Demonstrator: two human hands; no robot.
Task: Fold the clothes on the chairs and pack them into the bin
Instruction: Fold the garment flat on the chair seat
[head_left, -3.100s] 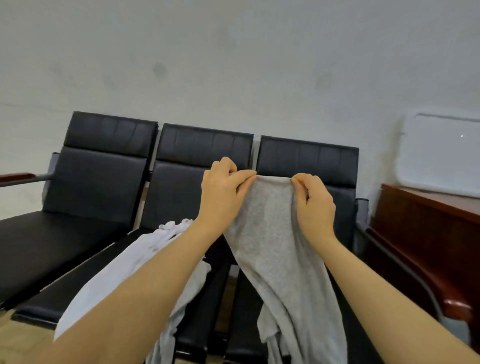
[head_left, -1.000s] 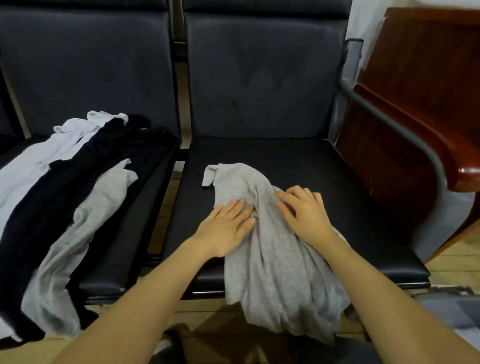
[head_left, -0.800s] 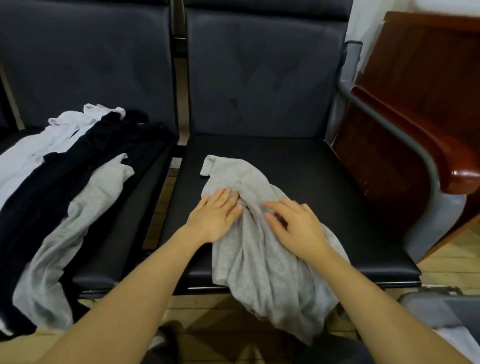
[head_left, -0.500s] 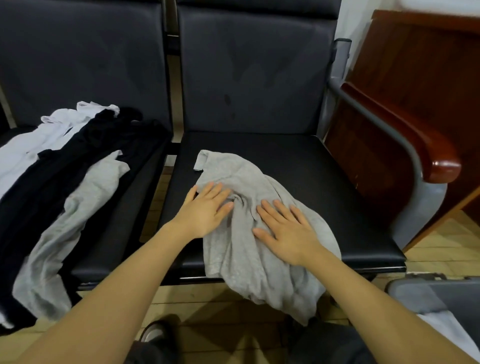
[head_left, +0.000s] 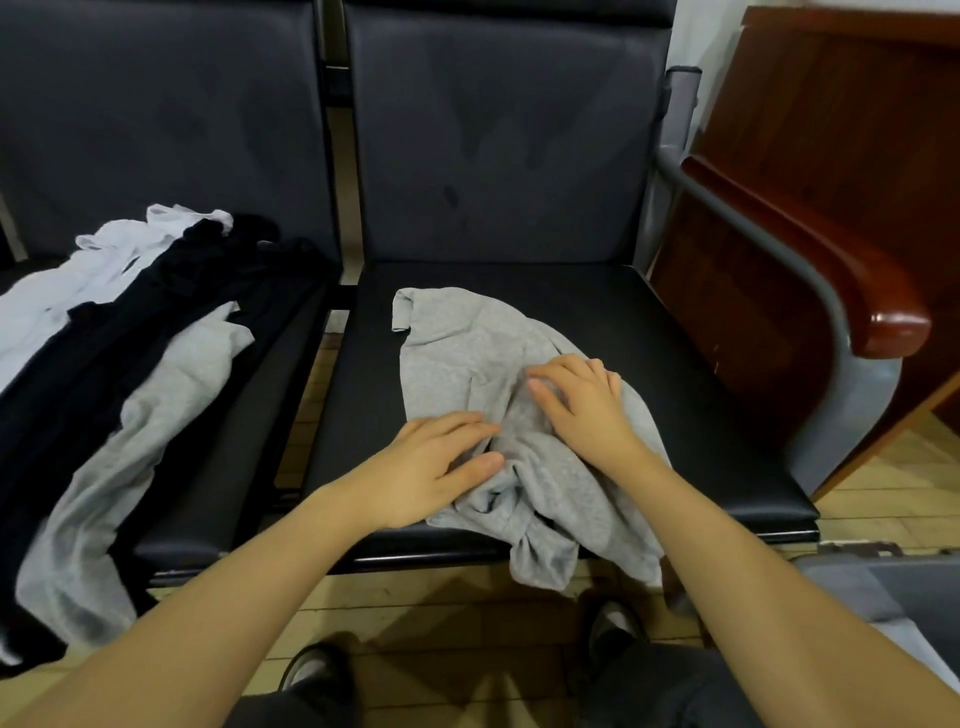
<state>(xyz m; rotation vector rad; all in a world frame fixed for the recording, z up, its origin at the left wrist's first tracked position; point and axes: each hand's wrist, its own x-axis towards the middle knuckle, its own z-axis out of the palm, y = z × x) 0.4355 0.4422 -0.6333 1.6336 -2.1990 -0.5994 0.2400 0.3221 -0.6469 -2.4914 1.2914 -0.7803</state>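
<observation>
Leftward, a white garment (head_left: 78, 280), a black garment (head_left: 171, 306) and a second grey garment (head_left: 124, 457) sprawl over the neighbouring chair seat (head_left: 244, 415); a wooden cabinet (head_left: 841, 171) stands beside the right armrest (head_left: 878, 306); on the right chair seat (head_left: 675, 395) lies the rumpled grey shirt (head_left: 457, 353), its hem drooping off the front edge; the left hand (head_left: 431, 475) and right hand (head_left: 584, 402) rest flat on it, fingers straight, gripping nothing.

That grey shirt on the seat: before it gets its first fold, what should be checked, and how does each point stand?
1. Grey shirt lies fully on the seat: not ok, its lower part hangs over the front edge.
2. Cloth smoothed flat: not ok, bunched near the front edge.
3. Left hand on the shirt: ok, fingers flat.
4. Right hand on the shirt: ok.
5. Bin within reach: cannot tell, only a grey corner shows.
</observation>
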